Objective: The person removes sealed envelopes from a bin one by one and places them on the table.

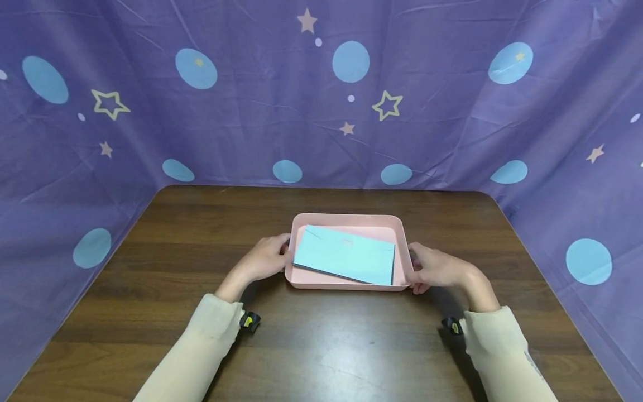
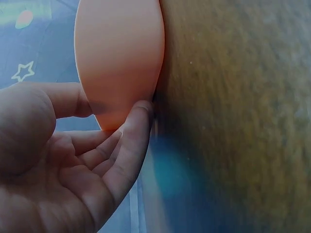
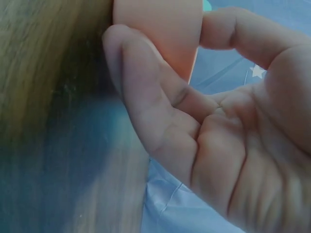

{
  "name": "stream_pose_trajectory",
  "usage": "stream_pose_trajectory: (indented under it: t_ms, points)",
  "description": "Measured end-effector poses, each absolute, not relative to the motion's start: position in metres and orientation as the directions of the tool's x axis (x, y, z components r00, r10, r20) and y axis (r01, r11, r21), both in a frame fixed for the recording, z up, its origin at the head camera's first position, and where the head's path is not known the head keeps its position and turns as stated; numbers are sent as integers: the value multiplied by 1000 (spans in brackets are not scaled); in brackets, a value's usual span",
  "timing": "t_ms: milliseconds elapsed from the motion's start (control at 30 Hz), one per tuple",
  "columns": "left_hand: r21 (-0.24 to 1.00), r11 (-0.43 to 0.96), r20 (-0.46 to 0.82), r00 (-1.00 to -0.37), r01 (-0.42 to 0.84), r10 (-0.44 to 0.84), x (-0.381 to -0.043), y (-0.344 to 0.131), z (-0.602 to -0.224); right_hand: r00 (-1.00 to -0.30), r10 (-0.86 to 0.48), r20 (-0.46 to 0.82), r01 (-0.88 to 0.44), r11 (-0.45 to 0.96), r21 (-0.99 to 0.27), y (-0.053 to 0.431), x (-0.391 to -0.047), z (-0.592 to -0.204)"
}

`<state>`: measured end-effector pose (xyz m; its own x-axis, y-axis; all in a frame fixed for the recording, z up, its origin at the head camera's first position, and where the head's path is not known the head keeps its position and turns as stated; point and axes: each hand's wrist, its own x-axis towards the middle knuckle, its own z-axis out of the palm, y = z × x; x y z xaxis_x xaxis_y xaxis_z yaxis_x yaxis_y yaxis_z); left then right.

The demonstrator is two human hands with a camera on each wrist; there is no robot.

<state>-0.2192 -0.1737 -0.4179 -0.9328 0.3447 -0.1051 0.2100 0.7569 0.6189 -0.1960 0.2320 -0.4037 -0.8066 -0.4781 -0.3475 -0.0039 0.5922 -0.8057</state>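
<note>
A shallow pink tray (image 1: 346, 219) is held at its two short ends, one hand at each. Inside it a light blue envelope (image 1: 346, 255) lies slightly askew, with a dark edge showing along its lower side. My left hand (image 1: 264, 258) grips the left end; in the left wrist view the thumb is at the rim and the fingers (image 2: 129, 150) curl against the lower edge of the tray wall (image 2: 119, 53). At the right end my right hand (image 1: 442, 268) pinches the tray likewise, its fingers (image 3: 143, 92) under the wall (image 3: 158, 29) in the right wrist view.
A brown wooden table (image 1: 321, 340) with rounded far corners lies beneath the tray. Behind it and along both sides hangs a purple curtain (image 1: 261, 128) printed with stars and blue spots. Each cuff has a small black device (image 1: 249, 321) at the wrist.
</note>
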Motion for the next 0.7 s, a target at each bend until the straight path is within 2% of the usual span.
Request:
stream_pose_trajectory:
  t_ms: [500, 700]
  points:
    - [594, 765, -128, -910, 248, 394, -216, -171, -412, -796, -397, -457, 124, 632, -765, 227, -185, -395]
    - [601, 760, -136, -906, 245, 400, -216, -173, -411, -791, -387, -474, 125, 656, -744, 223, -183, -391]
